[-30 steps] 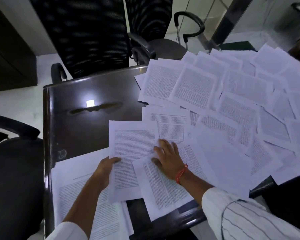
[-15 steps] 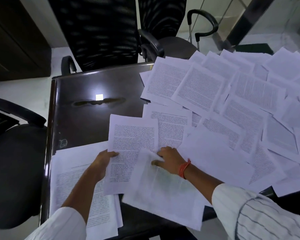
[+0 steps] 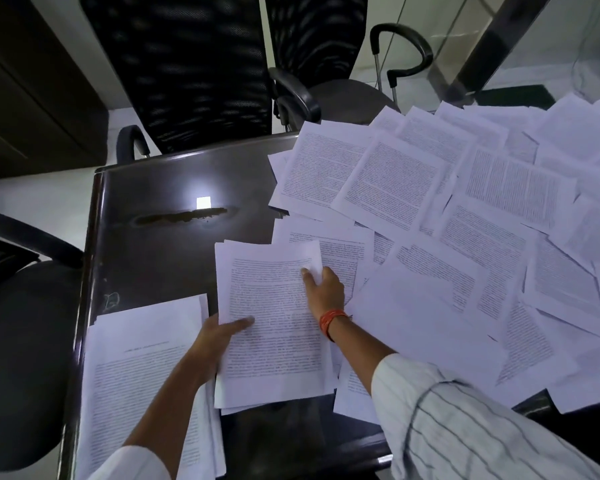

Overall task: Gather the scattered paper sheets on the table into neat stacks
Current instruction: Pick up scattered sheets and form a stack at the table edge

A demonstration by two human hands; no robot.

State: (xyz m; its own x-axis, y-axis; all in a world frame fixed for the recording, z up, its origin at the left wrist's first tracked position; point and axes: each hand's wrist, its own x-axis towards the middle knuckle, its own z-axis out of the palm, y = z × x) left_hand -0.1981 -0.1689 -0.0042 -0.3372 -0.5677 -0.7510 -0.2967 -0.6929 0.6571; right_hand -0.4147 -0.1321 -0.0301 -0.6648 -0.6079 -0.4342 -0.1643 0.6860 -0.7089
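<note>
Both hands hold a sheaf of sheets over the table

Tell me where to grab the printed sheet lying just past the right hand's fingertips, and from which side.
Take the partly covered sheet by its bare right part, coming from the right. It lies flat; its left edge sits under the small pile gripped by the left hand and right hand.

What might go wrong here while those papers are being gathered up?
1. The small pile held by the left hand and right hand hangs over the table's near edge; sheets may slip off.
2. The right sleeve lies across loose sheets and may drag them.
3. The finished stack sits close beside the pile, so the two may mix.
</note>
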